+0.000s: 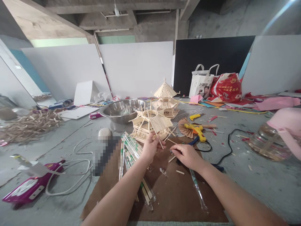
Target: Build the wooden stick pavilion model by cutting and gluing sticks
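Note:
A half-built pavilion model (141, 125) of thin wooden sticks stands at the middle, with a slatted roof panel (161, 124) on its near right side. My left hand (151, 146) is closed on the model's near edge, beneath that panel, where a thin stick slants down past the fingers. To its right, my right hand (187, 154) hovers low over the brown board with thumb and fingers pinched together. Whatever lies between those fingertips is too small to make out. A short stick piece (172, 159) lies just below them. Plastic-wrapped bundles of sticks (133, 153) lie beside my left forearm.
Behind stand a tiered stick pavilion (165, 97) and a steel bowl (122, 110). A yellow glue gun (196, 129) lies right of the model, its black cable (229, 147) trailing. A purple power strip (33, 183) sits left; a pink-topped jug (270, 138) stands right.

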The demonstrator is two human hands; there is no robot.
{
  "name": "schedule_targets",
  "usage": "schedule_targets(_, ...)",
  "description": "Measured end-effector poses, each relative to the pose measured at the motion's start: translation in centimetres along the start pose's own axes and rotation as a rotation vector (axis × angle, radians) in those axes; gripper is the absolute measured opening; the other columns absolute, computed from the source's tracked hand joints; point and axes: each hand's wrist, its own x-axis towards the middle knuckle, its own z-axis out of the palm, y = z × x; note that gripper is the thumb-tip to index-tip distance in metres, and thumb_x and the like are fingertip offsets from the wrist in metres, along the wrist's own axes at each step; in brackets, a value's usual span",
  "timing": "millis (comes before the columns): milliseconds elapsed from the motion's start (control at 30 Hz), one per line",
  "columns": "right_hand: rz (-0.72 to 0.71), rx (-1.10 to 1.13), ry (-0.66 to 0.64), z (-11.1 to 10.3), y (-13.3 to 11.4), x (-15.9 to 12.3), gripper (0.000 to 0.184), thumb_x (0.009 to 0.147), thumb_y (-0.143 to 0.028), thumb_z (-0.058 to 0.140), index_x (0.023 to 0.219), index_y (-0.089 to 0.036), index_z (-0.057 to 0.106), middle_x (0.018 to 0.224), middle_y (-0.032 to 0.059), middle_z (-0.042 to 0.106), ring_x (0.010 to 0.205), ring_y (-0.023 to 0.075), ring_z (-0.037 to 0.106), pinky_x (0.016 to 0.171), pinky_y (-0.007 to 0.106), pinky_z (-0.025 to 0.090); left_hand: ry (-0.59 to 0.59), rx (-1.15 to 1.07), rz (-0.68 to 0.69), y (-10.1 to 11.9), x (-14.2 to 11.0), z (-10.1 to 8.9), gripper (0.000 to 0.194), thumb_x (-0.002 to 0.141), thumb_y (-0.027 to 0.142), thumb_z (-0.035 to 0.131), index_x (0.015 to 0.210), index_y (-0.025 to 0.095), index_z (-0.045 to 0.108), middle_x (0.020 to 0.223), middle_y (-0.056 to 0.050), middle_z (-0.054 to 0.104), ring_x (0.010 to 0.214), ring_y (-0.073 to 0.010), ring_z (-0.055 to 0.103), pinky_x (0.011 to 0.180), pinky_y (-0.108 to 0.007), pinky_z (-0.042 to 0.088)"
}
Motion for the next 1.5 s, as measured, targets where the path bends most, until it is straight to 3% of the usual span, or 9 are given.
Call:
schedule_targets(633, 0.012, -0.01, -0.002, -0.06, -0.17, 0.03, 0.021, 0.079, -0.024, 0.041, 0.085, -0.021, 0.061, 0.082, 0.0014, 0.066, 0.074, 0.014, 0.059, 0.066, 0.023, 0.041, -0.038, -0.048, -0.004, 0.44, -0.31, -0.02, 0.029, 0.075, 0.028, 0.048, 0.101, 0.019, 0.04, 0.056, 0.0, 0.06, 0.049, -0.0145, 0.06, 0.041, -0.021, 0.044)
schedule_targets(1033, 0.015, -0.013, 0.006, -0.08, -0.22, -0.02, 0.021, 0.079, -0.024, 0.041, 0.084, -0.021, 0.061, 0.082, 0.0017, 0.066, 0.074, 0.0142, 0.059, 0.067, 0.023, 0.041, -0.057, -0.071, -0.028, 0.08, 0.02, -0.24, 0.018, 0.073, 0.031, 0.05, 0.083, 0.018, 0.042, 0.057, -0.001, 0.061, 0.05, -0.0143, 0.06, 0.042, -0.022, 0.046)
schedule_targets(1500, 0.017, -0.014, 0.005, -0.25, -0.42, -0.02, 0.021, 0.079, -0.023, 0.041, 0.083, -0.021, 0.061, 0.08, 0.0015, 0.066, 0.071, 0.0134, 0.059, 0.064, 0.022, 0.041, -0.051, -0.097, -0.014, 0.04, -0.07, -0.14, 0.022, 0.072, 0.031, 0.051, 0.087, 0.018, 0.043, 0.058, -0.001, 0.061, 0.051, -0.015, 0.061, 0.043, -0.022, 0.045)
